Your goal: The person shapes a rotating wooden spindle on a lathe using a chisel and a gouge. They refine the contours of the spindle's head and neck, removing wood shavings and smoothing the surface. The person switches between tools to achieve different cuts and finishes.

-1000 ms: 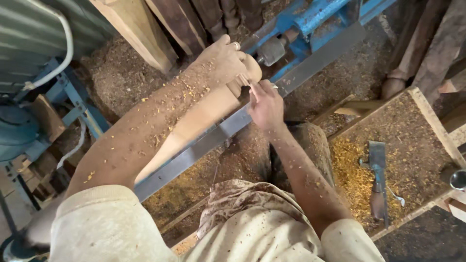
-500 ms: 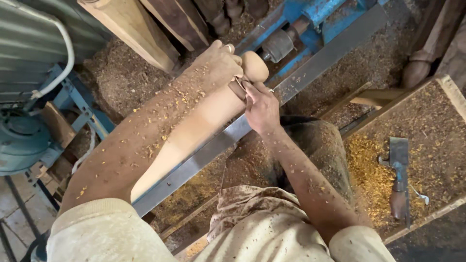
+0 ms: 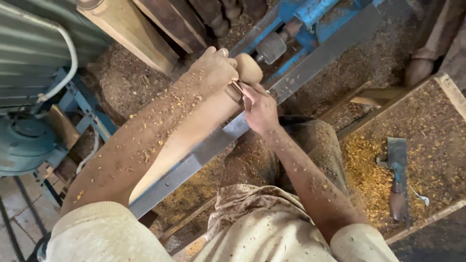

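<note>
1. My left hand [image 3: 213, 73] lies curled over the top of the pale wooden spindle [image 3: 194, 131] near its rounded end [image 3: 248, 67]. The fingers are closed around the wood, and my forearm runs along its length.
2. My right hand [image 3: 259, 109] is pinched together on a thin tool [image 3: 236, 88]. Its tip meets the spindle just behind the rounded knob. I cannot tell what kind of tool it is, because my fingers hide most of it.
3. The spindle sits in the blue lathe [image 3: 301, 19]. It lies aslant from the metal centre [image 3: 271, 47] down toward my body, just above the long grey steel rail [image 3: 213, 150].
4. To do this well, I judge that the tool should stay braced, with my right wrist low beside the rail so that the tip cannot skate along the wood.
5. I should keep the left hand's grip light and only steady the piece; pressing hard would spoil the contact at the groove.
6. Loose shavings coat both my arms. I should keep them away from the point of contact so I can see the line.
7. A hatchet-like tool [image 3: 398, 179] lies well apart in the sawdust-filled tray [image 3: 446, 87] on my right. Timber posts [image 3: 126, 29] lean beyond the lathe.
</note>
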